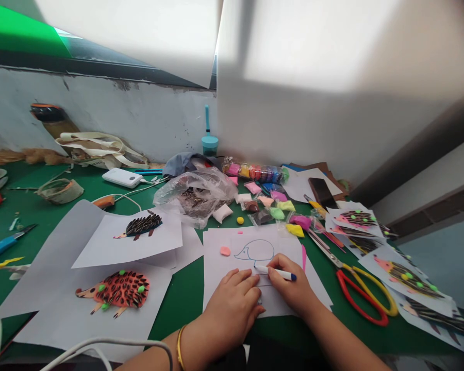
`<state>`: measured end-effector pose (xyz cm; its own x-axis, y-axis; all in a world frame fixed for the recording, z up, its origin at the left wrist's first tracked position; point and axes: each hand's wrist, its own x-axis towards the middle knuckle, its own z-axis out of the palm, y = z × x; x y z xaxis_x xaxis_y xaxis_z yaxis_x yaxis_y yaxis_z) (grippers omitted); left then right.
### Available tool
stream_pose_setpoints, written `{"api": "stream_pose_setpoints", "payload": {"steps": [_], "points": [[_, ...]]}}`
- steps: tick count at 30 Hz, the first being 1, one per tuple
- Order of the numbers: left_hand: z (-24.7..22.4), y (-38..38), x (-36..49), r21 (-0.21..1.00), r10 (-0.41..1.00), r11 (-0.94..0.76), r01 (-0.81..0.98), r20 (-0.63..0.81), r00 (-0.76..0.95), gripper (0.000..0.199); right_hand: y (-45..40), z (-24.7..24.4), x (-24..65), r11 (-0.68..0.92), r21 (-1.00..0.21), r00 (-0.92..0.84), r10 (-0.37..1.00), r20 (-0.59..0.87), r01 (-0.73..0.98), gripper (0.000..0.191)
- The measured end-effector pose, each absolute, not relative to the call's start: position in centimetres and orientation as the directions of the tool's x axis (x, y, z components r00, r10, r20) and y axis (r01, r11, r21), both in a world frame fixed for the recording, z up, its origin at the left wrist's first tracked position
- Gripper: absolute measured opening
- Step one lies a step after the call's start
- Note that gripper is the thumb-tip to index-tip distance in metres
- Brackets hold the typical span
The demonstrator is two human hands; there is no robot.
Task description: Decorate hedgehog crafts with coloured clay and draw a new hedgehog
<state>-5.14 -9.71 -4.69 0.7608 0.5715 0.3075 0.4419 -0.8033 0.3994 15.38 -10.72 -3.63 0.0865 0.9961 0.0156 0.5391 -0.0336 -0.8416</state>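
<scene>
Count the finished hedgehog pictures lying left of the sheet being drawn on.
2. A dark-spined hedgehog lies on the upper white sheet near the plastic bag; an orange hedgehog with green dots lies on the sheet nearer the camera. More hedgehog pictures overlap on the right.

Craft workspace, likely classroom or hobby room: green table (185, 304) holds modelling-clay packets (263, 198) at 12 o'clock, scissors (365, 293) at 3 o'clock, finished paper hedgehogs (118, 289) at 9 o'clock.

A right hand (294, 288) holds a marker (275, 271) on a hedgehog outline (255, 251); the left hand (232, 306) presses the paper (220, 278) flat on a green bench (185, 299).
</scene>
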Motion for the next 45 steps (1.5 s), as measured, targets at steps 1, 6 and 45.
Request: {"api": "stream_pose_setpoints", "payload": {"steps": [1,6,45], "points": [[-4.68,-9.71,-5.13,0.397,0.571,-0.804,0.443,0.308,0.761,0.023,-10.72,-3.62,15.37,-0.036,-0.842,0.088,0.996,0.014,0.539,0.012],[-4.58,-9.75,-5.14,0.394,0.573,-0.802,0.449,0.293,0.766,0.022,-10.70,-3.44,15.27,-0.047,-0.840,0.091,0.996,0.003,0.541,0.012],[-4.59,-9.69,-5.17,0.390,0.569,-0.804,0.449,0.286,0.771,0.023,-10.65,-3.62,15.79,-0.043,-0.852,0.150,0.988,0.042,0.521,0.013]]}}
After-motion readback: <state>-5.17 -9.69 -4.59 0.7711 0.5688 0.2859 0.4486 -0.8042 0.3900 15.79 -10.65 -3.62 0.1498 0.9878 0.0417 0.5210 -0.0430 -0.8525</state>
